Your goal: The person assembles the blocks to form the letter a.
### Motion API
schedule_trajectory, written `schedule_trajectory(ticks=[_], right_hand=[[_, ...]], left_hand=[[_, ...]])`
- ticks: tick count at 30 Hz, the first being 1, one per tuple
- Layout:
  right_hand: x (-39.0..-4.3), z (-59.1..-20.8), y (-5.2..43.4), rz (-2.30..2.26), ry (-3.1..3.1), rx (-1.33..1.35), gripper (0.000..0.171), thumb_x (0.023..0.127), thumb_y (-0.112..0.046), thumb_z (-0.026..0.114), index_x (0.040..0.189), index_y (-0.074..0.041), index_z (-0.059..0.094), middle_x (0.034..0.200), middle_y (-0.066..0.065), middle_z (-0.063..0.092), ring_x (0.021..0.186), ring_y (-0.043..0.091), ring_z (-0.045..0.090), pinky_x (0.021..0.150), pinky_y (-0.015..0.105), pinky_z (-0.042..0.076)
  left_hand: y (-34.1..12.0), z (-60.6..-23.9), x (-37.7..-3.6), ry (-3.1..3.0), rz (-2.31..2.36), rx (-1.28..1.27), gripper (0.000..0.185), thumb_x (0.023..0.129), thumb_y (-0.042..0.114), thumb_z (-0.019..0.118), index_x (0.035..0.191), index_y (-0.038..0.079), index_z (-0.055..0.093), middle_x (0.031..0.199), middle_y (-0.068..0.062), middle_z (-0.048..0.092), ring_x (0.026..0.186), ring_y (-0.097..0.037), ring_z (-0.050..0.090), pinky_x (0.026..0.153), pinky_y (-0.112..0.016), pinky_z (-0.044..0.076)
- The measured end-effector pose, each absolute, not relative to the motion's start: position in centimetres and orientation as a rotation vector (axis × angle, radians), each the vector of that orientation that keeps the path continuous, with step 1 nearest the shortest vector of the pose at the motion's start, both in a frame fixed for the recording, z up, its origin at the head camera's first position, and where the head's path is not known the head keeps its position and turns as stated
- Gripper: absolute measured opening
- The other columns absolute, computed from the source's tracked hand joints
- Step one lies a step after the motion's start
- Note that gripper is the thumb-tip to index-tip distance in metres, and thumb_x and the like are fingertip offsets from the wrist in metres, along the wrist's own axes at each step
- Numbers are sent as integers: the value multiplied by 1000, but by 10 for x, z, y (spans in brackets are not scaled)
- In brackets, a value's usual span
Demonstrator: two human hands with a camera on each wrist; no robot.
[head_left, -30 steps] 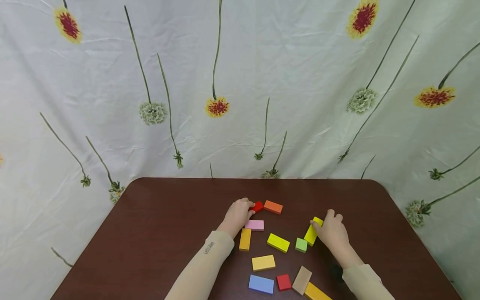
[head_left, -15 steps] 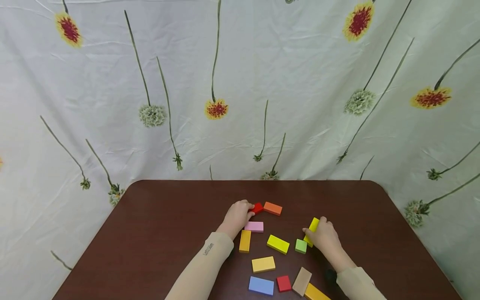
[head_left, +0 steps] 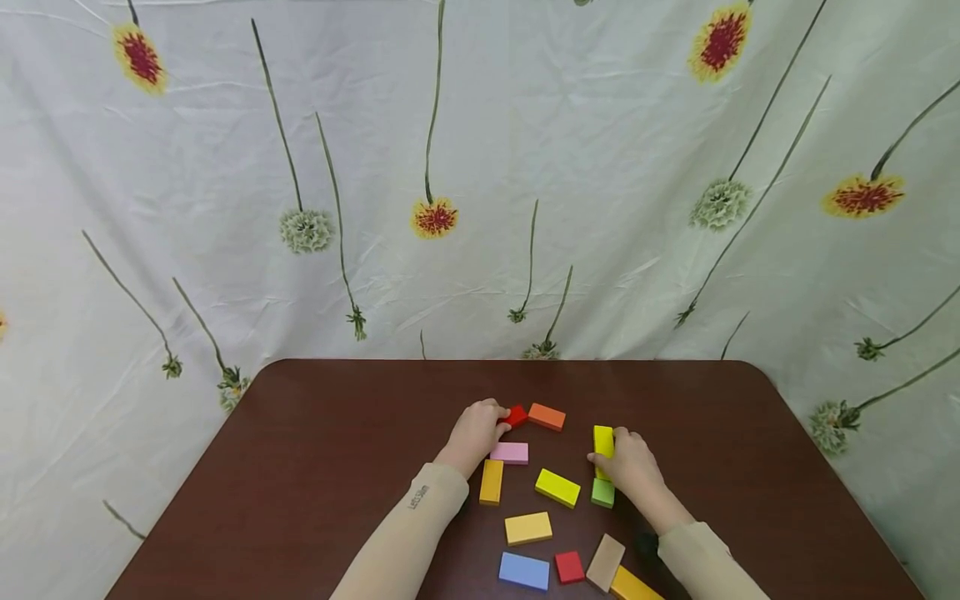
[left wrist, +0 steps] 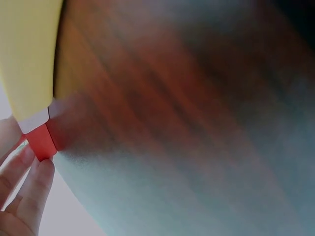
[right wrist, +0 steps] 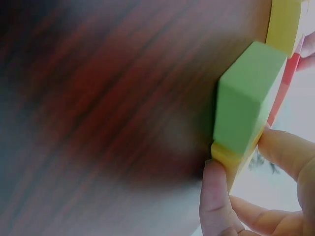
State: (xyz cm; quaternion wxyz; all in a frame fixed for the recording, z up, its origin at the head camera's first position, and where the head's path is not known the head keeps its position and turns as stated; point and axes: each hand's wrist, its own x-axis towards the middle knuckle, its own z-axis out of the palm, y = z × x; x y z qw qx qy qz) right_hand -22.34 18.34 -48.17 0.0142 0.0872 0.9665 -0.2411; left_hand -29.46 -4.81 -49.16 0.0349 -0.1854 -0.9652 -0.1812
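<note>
On the brown table (head_left: pixel 337 450) my left hand (head_left: pixel 495 422) pinches a small red block (head_left: pixel 516 414) beside an orange block (head_left: pixel 547 416). In the left wrist view the red block (left wrist: pixel 42 142) sits between my fingers (left wrist: pixel 29 191) and thumb. My right hand (head_left: pixel 609 454) grips a yellow block (head_left: pixel 603 440), which points away from me and meets a green block (head_left: pixel 602 492). The right wrist view shows thumb and fingers (right wrist: pixel 216 196) pinching the yellow block (right wrist: pixel 230 164) against the green block (right wrist: pixel 246 98).
Other blocks lie between and below my hands: pink (head_left: pixel 510 452), amber (head_left: pixel 491 482), lime-yellow (head_left: pixel 557 487), yellow (head_left: pixel 528 527), blue (head_left: pixel 522 571), red square (head_left: pixel 569 567), tan (head_left: pixel 604 562), amber (head_left: pixel 633 585). A flowered cloth (head_left: pixel 480 183) hangs behind the table.
My right hand has slid the yellow block leftward and turned it from slanted to straight, up against the green block. The left hand has stayed on the red block.
</note>
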Motion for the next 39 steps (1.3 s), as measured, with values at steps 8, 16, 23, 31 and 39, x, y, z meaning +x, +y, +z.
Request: schedule_trajectory(ticks=[8, 16, 23, 31, 39], right_hand=[[-230, -481, 168, -743, 2988, 217, 64, 81, -27, 74, 125, 11, 48, 111, 26, 56, 88, 30, 54, 82, 44, 50], [-233, -479, 155, -727, 2967, 203, 65, 80, -29, 74, 128, 8, 48, 117, 26, 54, 96, 33, 55, 88, 48, 48], [-234, -478, 151, -703, 2956, 201, 66, 80, -30, 73, 128, 7, 47, 116, 25, 54, 92, 31, 55, 87, 47, 49], [-235, -480, 151, -708, 2958, 182, 66, 80, -30, 74, 128, 7, 48, 114, 24, 55, 90, 30, 55, 86, 46, 49], [-233, -472, 164, -804, 2958, -10, 56, 83, -28, 71, 129, -2, 52, 109, 16, 57, 90, 25, 56, 78, 42, 52]], left_hand=[[-47, -491, -295, -2982, -576, -557, 29, 84, 20, 70, 111, 9, 71, 94, -3, 65, 82, -16, 60, 81, -29, 53], [-47, -491, -293, -2965, -578, -559, 29, 84, 19, 70, 110, 8, 71, 94, -5, 65, 82, -17, 60, 81, -31, 53], [-47, -492, -294, -2979, -589, -542, 29, 84, 19, 69, 111, 9, 70, 94, -4, 64, 81, -17, 59, 82, -30, 53], [-47, -490, -294, -2996, -574, -537, 30, 84, 21, 69, 112, 11, 70, 94, -3, 65, 83, -16, 59, 82, -29, 53], [-48, -489, -293, -2986, -602, -545, 29, 84, 19, 69, 111, 9, 70, 94, -3, 65, 82, -16, 59, 82, -29, 53]])
